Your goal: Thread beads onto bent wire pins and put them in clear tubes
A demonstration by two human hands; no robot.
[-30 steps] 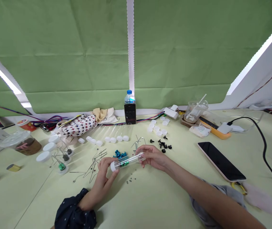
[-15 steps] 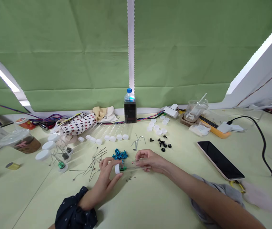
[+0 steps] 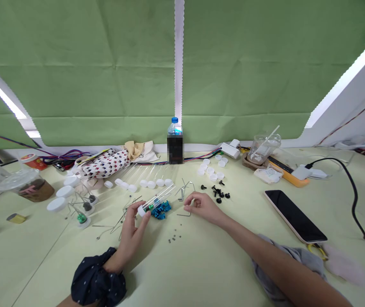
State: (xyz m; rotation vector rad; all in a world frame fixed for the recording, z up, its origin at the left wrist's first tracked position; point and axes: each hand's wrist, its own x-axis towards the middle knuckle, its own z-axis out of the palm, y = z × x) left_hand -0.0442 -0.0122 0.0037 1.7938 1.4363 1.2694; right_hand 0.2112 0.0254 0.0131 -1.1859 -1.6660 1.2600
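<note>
My left hand (image 3: pixel 134 226) grips a clear test tube (image 3: pixel 159 197) by its white-capped end between thumb and fingers. A green piece (image 3: pixel 150 207) shows inside, near the cap, and the tube tilts up to the right. Below it lies a pile of blue metal parts (image 3: pixel 162 209). My right hand (image 3: pixel 201 207) is closed in a pinch on the short end of an L-shaped hex key (image 3: pixel 182 215). More hex keys (image 3: pixel 185 187) lie just beyond that hand. Several tiny dark screws (image 3: pixel 174 237) are scattered on the table between my hands.
Capped tubes (image 3: pixel 151 184) lie in a row behind, with thin metal rods (image 3: pixel 118 226) at left. White caps (image 3: pixel 212 176) and black screws (image 3: pixel 219 194) sit at right. A phone (image 3: pixel 294 215), plastic cups (image 3: pixel 261 149), a bottle (image 3: pixel 175 128) and assembled capped stands (image 3: pixel 81 218) surround these.
My left hand has moved left and swung the tube to point up and away. My right hand has come off the tube and moved slightly up, with the hex key now outside it.
</note>
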